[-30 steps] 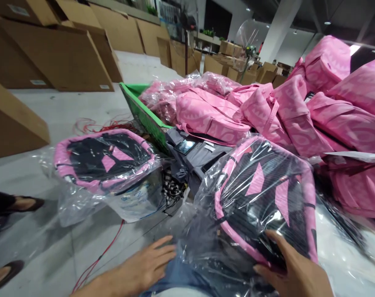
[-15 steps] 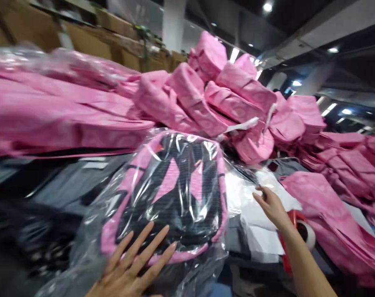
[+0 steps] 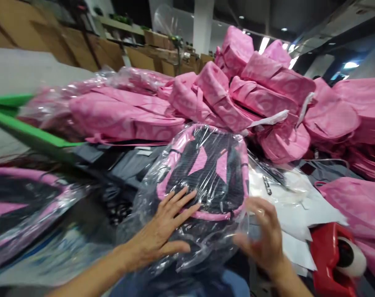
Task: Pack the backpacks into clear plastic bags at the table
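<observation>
A pink and black backpack (image 3: 207, 165) lies in a clear plastic bag (image 3: 202, 247) in front of me, its dark padded side with two pink patches facing up. My left hand (image 3: 167, 229) rests flat on the bag over the backpack's lower left part, fingers spread. Beside the lower right corner, my right hand (image 3: 264, 237) is held with thumb and fingers apart, somewhat blurred, with nothing visible in it; whether it touches the plastic I cannot tell. A small dark tool (image 3: 267, 185) lies on white sheets (image 3: 299, 202) to the right.
Pink backpacks (image 3: 218, 95) are heaped behind. A red tape dispenser (image 3: 330, 255) with a white roll stands at right. At left are another bagged backpack (image 3: 23, 206) and a green-edged bin (image 3: 29, 128). Cardboard boxes (image 3: 107, 47) line the back.
My right hand has left the white sheets, where it pinched a small dark thing, and come to the bag's right side. The left hand stays on the bag. The view has swung left.
</observation>
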{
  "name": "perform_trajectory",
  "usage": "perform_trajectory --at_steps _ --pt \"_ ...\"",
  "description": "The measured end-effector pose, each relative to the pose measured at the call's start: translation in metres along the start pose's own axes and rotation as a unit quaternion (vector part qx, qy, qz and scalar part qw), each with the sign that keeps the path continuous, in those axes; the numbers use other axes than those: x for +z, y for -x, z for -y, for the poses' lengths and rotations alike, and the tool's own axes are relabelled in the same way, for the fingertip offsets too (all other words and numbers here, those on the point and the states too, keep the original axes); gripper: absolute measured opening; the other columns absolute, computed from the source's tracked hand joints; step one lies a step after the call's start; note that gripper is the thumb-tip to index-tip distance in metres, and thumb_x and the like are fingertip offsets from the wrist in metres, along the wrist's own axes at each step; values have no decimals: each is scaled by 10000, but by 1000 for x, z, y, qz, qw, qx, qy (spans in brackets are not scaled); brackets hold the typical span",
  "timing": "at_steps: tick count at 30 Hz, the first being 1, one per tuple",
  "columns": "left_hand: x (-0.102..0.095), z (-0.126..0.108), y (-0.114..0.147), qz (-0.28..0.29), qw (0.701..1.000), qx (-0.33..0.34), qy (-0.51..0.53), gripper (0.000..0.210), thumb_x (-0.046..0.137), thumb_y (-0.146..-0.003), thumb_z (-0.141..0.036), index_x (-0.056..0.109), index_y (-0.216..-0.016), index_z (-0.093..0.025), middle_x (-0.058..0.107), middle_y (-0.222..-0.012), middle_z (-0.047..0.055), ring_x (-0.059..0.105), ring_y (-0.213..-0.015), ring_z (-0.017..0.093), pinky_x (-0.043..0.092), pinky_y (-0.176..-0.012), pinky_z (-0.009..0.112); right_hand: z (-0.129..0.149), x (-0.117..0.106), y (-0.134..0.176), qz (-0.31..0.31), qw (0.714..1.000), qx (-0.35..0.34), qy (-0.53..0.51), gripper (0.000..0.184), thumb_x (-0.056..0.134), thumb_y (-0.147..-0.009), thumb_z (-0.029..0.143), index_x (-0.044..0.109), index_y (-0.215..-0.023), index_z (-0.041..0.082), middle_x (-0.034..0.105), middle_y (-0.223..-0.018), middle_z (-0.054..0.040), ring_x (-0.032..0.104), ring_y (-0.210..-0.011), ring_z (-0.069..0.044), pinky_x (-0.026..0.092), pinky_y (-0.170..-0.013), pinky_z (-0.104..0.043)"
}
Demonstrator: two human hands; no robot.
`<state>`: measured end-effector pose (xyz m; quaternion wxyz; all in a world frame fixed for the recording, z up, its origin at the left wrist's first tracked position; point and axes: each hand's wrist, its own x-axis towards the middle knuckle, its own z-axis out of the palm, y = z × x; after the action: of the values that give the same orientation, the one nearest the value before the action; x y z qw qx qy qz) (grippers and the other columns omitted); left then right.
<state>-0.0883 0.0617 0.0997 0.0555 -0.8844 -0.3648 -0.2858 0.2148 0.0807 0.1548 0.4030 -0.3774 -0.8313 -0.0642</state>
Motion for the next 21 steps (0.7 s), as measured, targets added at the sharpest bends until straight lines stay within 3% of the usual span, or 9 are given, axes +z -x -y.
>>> perform_trajectory --at_steps 1,2,4,7,10,13,16,18,21 --pt "-6 -6 10 3 1000 6 9 810 594 -922 -666 395 -1559 -208 386 -1616 158 253 -1537 347 143 -1265 508 25 6 13 16 998 -62 17 562 624 -929 608 528 -1378 284 582 -1327 -127 537 -1281 -332 454 -1087 -537" --pt "-10 -12 22 -10 1000 7 5 793 630 -903 -658 421 -1543 -240 414 -1600 139 255 -1534 352 133 -1267 528 45 14 26 24 995 -94 31 529 616 -933 610 551 -1360 306 549 -1375 -115 497 -1334 -340 412 -1130 -563" --pt "-11 -16 44 -47 998 -20 -31 617 723 -898 -499 523 -1457 -332 535 -1505 73 329 -1501 321 146 -1270 520 64 33 52 2 995 -57 81 343 641 -961 321 603 -1301 302 529 -1390 -105 479 -1365 -319 403 -1143 -551" --pt "-10 -8 67 -112 985 -106 -83 378 677 -924 -163 658 -1260 -333 661 -1306 53 519 -1343 261 331 -1183 449 51 48 80 -56 992 27 113 288 611 -915 66 650 -1144 236 600 -1271 -118 595 -1229 -278 512 -1036 -492" --pt "-20 1 67 -154 978 -128 -52 292 569 -962 -81 676 -1138 -289 711 -1142 41 630 -1153 227 418 -1049 427 22 30 92 -53 994 93 35 133 571 -975 127 628 -1063 209 688 -1101 -83 693 -1039 -218 587 -902 -355" --pt "-28 11 39 -170 979 -114 -3 200 496 -1018 -115 633 -1121 -218 737 -999 34 677 -919 169 440 -972 376 1 10 80 -17 985 174 -1 119 520 -1027 258 622 -1065 211 715 -986 -60 717 -884 -188 589 -777 -279" --pt "-22 40 -12 -167 976 -136 16 194 454 -1039 -198 647 -1022 -187 729 -844 41 656 -777 165 469 -850 335 -26 19 49 -42 985 158 59 215 478 -1028 318 651 -961 208 696 -847 -65 681 -772 -196 551 -715 -300" --pt "-11 68 -48 -89 974 -202 58 321 398 -1043 -310 672 -941 -176 726 -843 77 656 -799 201 468 -885 388 -51 35 32 -55 982 160 83 266 453 -1018 317 678 -937 203 709 -898 -103 673 -804 -217 537 -735 -333" --pt "-3 99 -81 -8 973 -198 114 415 449 -997 -473 669 -795 -184 704 -736 47 649 -690 192 522 -762 343 -83 44 25 -43 983 167 59 317 403 -1015 324 688 -958 198 725 -932 -108 689 -786 -207 546 -666 -308"
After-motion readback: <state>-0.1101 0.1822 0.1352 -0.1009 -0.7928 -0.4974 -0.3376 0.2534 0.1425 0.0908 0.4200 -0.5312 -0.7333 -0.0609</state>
